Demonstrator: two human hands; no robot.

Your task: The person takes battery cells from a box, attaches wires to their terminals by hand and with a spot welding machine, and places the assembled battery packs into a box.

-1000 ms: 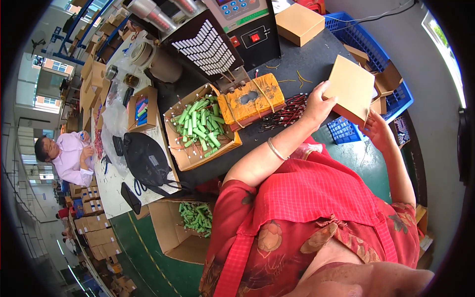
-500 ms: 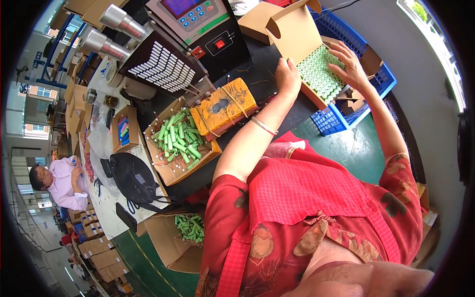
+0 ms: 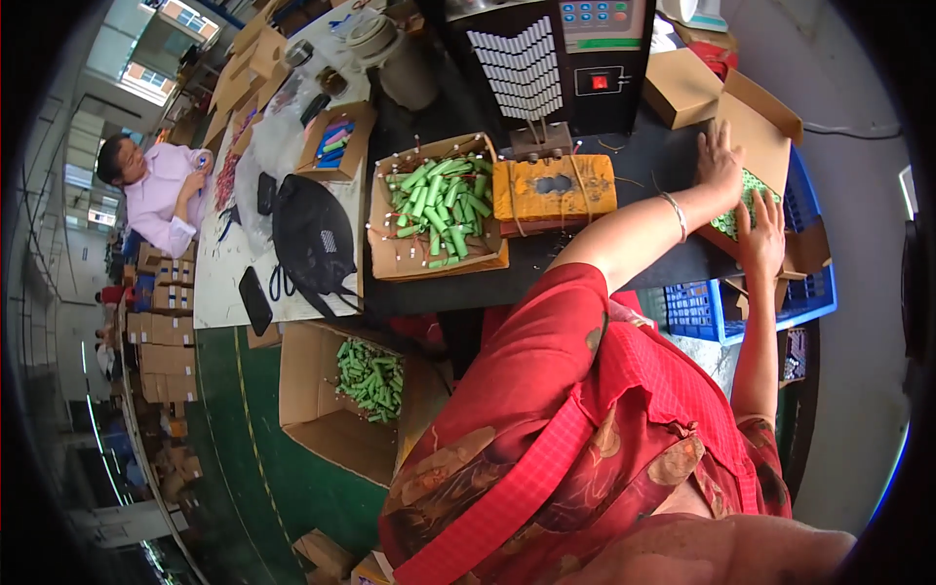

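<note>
1. The cardboard box [image 3: 756, 146] of green cells [image 3: 743, 200], tilted up half a second ago, now lies at two o'clock on the dark table [image 3: 634, 161].
2. We press our left hand [image 3: 720, 156] and right hand [image 3: 760, 229] flat, fingers spread, on the cells.
3. A blue crate [image 3: 780, 302] borders the box at five o'clock; an orange block [image 3: 554, 188] sits apart at nine.

L hand [image 3: 720, 156] & R hand [image 3: 761, 232] are both resting flat on green cells [image 3: 738, 203] standing packed in an open cardboard box [image 3: 760, 132]. Orange block [image 3: 553, 188] is sitting left of L grip on tabletop [image 3: 643, 161], w/ a box of loose green cells [image 3: 436, 207] further left.
</note>
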